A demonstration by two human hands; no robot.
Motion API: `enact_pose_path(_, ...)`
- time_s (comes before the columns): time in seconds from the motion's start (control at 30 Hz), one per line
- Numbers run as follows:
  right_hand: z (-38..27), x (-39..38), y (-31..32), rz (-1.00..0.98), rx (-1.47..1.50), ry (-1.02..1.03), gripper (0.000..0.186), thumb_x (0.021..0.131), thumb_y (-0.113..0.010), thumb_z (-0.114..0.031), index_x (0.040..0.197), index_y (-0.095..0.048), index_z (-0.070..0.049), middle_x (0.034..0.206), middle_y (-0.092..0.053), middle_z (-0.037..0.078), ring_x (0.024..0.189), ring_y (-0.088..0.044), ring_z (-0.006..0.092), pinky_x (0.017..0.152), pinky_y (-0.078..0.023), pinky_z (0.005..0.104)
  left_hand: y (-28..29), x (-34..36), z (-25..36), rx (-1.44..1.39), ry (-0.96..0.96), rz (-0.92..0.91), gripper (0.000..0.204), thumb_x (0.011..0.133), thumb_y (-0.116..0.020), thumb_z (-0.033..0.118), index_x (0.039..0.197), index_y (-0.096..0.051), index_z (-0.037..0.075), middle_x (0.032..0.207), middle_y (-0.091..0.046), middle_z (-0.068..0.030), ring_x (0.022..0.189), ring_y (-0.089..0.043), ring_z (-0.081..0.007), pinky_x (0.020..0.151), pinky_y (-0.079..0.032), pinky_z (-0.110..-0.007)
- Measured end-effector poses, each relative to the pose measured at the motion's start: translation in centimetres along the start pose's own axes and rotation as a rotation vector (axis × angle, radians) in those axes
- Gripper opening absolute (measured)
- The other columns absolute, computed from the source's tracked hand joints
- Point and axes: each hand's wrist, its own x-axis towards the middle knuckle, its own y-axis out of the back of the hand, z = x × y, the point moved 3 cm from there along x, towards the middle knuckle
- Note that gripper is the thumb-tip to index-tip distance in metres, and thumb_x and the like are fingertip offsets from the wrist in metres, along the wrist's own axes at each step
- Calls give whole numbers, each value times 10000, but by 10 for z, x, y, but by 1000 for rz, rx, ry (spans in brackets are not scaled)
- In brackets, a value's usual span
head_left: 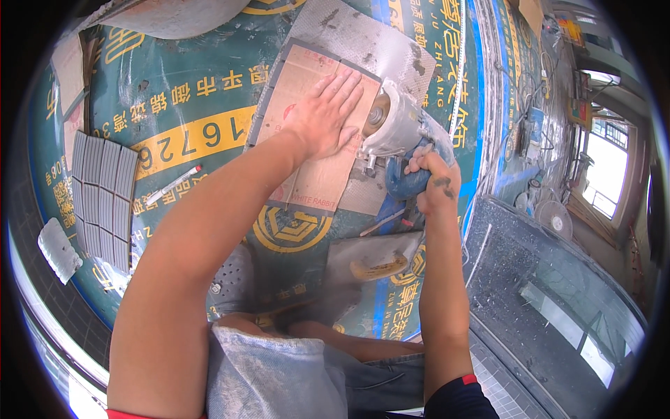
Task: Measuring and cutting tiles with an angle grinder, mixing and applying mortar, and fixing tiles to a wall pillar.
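Observation:
My left hand (324, 117) lies flat, fingers stretched, on a brown cardboard sheet (317, 183) with a dark grey border along its left and top edges. Just right of it is a dusty handheld power cutter (398, 124) with a round disc at the sheet's right edge. My right hand (435, 180) is wrapped round the cutter's blue handle. Whether the disc touches the sheet is hidden. A dusty grey board (373, 38) lies under both sheet and cutter.
Green floor covering (202, 112) spreads all round. Left lie ribbed grey strip tiles (105, 199), a white marker (171, 185) and a whitish slab (59, 250). A wooden-handled trowel (377, 264) is near my legs. Right stand a dark glass-like panel (502, 244) and a fan (555, 219).

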Motion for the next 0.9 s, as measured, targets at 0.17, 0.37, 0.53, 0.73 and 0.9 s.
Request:
enact_pose_path(0.17,2,-2,0,4,2,-12,171,742,-595,-36,891,-634,38,769,-607,105,673,-576,205,667,-457,309,0,-1,0,7,2,-5,762,1043,-339,496,1591,-245,-25,1689,-195,-184,1578,-136,-312,1285,-89,-438)
enact_pose_path(0.37,2,-6,-2,4,-3,-5,168,743,-593,-34,887,-639,40,752,-617,107,668,-582,205,655,-463,312,0,-2,0,6,3,1,768,1041,-337,501,1591,-243,-27,1690,-191,-183,1579,-132,-311,1285,-86,-437)
enact_pose_path(0.53,3,-5,7,18,-7,-15,171,749,-601,-38,893,-643,43,742,-620,106,675,-590,204,655,-463,307,2,4,4,6,-2,-21,766,1041,-335,497,1592,-241,-26,1689,-191,-185,1580,-127,-312,1288,-73,-439)
enact_pose_path(0.73,3,-7,-1,-5,-27,-23,81,762,-547,12,841,-563,17,834,-570,112,673,-553,197,653,-499,348,0,0,-1,5,7,-18,770,1039,-339,498,1592,-242,-28,1688,-193,-188,1581,-124,-315,1286,-75,-443)
enact_pose_path(0.9,5,-8,2,29,8,-13,81,764,-549,9,842,-565,21,824,-572,111,661,-554,194,634,-501,345,1,-1,-2,-11,11,1,778,1034,-360,507,1590,-249,-25,1685,-204,-190,1578,-135,-320,1283,-83,-444)
